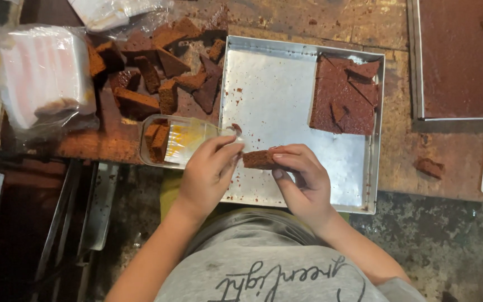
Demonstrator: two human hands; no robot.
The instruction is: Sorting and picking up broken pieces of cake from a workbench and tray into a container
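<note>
Cake slice [259, 159], a small brown rectangle, is pinched between both hands just above the near edge of the metal tray [286, 117]. Right hand [303, 179] has its grip clenched on the slice's right end, thumb below and fingers curled over the top. Left hand [211, 170] has its grip grasping the mouth of a clear plastic tub [177, 141], with its fingertips also touching the slice's left end. The tub lies on its side, half on the desk [448, 154], pointing toward the slice, and already holds brown pieces [157, 140] at its far end. Inside the tray, a block of cut cake [342, 98] sits in the far right corner; the rest of the tray floor shows only crumbs. Left of the tray, a loose pile of offcuts [157, 75] lies on the desk, and beyond it a bag of stacked tubs [43, 75]. A second tray [459, 59] stands at the right, apart from the first, with one stray chunk [430, 166] near it.
</note>
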